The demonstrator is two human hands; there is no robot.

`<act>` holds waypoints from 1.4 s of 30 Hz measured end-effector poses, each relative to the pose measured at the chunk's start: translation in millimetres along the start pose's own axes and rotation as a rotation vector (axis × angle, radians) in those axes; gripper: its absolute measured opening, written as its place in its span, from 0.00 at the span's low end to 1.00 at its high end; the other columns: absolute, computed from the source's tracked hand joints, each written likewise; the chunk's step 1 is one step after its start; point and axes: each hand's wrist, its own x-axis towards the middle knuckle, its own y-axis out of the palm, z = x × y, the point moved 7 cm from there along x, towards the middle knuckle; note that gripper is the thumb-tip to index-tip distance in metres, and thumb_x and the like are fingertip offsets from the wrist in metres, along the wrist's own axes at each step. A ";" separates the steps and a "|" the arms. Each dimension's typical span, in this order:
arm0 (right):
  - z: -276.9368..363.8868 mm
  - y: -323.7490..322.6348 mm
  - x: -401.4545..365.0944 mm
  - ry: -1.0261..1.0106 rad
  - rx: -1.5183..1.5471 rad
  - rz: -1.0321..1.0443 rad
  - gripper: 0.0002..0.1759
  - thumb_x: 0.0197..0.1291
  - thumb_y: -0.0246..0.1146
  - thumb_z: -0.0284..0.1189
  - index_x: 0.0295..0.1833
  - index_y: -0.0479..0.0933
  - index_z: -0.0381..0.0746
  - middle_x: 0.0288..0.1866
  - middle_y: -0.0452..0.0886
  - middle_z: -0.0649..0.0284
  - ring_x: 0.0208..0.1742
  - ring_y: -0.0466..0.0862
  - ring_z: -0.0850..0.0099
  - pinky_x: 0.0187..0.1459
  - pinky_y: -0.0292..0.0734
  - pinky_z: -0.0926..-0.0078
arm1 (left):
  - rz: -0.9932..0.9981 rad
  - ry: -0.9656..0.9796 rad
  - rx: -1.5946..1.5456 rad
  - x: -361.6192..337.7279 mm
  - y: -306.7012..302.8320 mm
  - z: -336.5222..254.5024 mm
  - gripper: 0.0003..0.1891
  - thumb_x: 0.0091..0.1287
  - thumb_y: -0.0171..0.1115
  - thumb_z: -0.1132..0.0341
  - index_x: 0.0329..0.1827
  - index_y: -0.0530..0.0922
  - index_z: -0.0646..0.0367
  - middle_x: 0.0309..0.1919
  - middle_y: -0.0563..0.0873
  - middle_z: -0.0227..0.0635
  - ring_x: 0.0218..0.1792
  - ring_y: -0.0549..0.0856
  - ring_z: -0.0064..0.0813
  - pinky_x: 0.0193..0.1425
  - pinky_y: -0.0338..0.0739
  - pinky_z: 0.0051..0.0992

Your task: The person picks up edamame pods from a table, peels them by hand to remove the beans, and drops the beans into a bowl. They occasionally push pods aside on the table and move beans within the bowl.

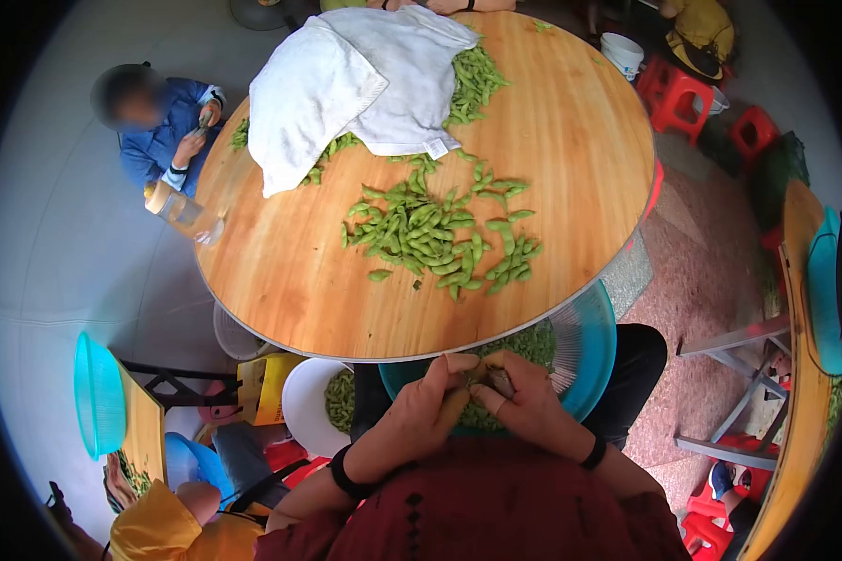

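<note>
My left hand [426, 402] and my right hand [524, 397] meet just past the near edge of the round wooden table [281, 271]. Their fingers are pinched together, and what lies between them is too small to make out. Beneath them is a teal basket [601, 351] with green pods or beans [533, 346] inside. A white bucket [306, 402] holding green pods stands left of it. On the table, a loose pile of green pods [421, 229] lies in front of white towels [323, 89], which partly cover more pods.
A person in blue [159, 140] is at the table's left, near a clear bottle [185, 213]. Another person in yellow [159, 524] is at lower left. Red stools [678, 98] stand at upper right. A second wooden table [795, 411] runs along the right.
</note>
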 end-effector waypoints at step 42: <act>44.4 9.3 22.9 -0.348 -0.298 0.015 0.09 0.67 0.55 0.28 0.47 0.71 0.34 0.25 0.77 0.58 0.21 0.79 0.68 0.28 0.72 0.67 | -0.100 -0.064 -0.204 5.7 -45.1 25.4 0.06 0.63 0.64 0.80 0.41 0.82 0.62 0.35 0.87 0.32 0.38 0.85 0.21 0.44 0.78 0.22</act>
